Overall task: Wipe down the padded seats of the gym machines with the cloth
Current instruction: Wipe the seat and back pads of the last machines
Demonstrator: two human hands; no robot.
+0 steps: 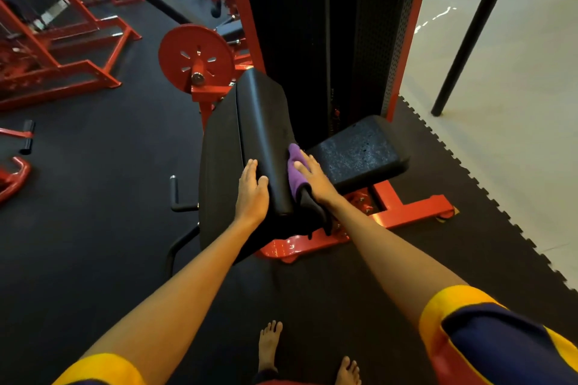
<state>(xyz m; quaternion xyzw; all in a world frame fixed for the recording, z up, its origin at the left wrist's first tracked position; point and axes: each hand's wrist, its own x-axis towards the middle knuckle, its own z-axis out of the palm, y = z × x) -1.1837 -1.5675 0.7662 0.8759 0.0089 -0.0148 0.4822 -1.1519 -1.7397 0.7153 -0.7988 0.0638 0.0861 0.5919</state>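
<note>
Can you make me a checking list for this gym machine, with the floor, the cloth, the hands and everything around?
Surface: black back pad, tilted upright; the seat beside it looks speckled.
Job's things: purple cloth pressed against the back pad's right side, its dark end hanging down.
Clutter: nothing seen.
Hands: left hand rests on the back pad's left edge; right hand presses the cloth with flat fingers.
Cables: none clearly seen; a thin line in the weight tower may be a cable or a rod.
Surroundings: black mat floor, red plate, red frames, black pole, bare feet.
</note>
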